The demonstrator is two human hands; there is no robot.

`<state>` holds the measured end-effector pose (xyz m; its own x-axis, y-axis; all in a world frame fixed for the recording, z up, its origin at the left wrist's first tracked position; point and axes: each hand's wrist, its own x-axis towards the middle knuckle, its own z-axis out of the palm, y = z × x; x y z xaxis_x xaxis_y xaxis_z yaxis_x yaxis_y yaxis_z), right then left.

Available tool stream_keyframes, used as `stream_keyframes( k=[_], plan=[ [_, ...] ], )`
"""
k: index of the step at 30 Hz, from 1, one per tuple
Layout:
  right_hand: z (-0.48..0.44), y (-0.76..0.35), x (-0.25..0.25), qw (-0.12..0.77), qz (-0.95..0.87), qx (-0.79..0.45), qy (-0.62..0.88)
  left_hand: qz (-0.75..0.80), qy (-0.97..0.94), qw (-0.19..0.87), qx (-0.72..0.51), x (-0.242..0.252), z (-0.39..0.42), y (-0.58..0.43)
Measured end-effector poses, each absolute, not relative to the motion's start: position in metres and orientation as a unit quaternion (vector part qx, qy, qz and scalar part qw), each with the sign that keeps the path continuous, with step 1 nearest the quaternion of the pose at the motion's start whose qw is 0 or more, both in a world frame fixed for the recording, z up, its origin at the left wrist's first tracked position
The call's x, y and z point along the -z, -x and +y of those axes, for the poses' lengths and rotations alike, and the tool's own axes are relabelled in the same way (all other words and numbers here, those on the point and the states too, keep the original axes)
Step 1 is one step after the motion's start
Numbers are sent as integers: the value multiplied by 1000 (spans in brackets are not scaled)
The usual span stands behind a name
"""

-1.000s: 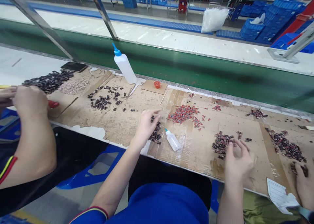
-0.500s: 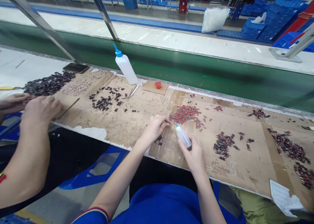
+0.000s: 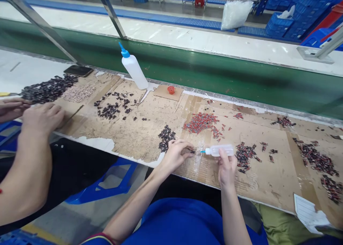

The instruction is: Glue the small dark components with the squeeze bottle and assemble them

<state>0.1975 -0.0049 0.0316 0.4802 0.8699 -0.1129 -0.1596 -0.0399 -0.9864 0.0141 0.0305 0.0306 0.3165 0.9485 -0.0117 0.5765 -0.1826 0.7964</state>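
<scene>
On the bench (image 3: 139, 139), from the left: a dark pile (image 3: 165, 137), then the left hand (image 3: 175, 155), its fingers closed on a dark part (image 3: 192, 152), too small to tell its direction. Right of it, the bottle (image 3: 222, 150) has its long axis left to right, tip (image 3: 203, 151) pointing left, near the part. The right hand (image 3: 227, 169) grips the bottle from the near side.

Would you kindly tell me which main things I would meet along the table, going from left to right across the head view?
Phone → tall bottle → wearer's left hand → small bottle → pile of red-and-black parts → torn paper.
</scene>
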Motion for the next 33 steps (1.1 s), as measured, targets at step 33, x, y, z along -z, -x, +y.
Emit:
stream_keyframes(
  k=[33],
  plan=[
    [-9,-188,-31,548,-396,-346,650,605,-645,400,-240,-42,29,-25]
  ],
)
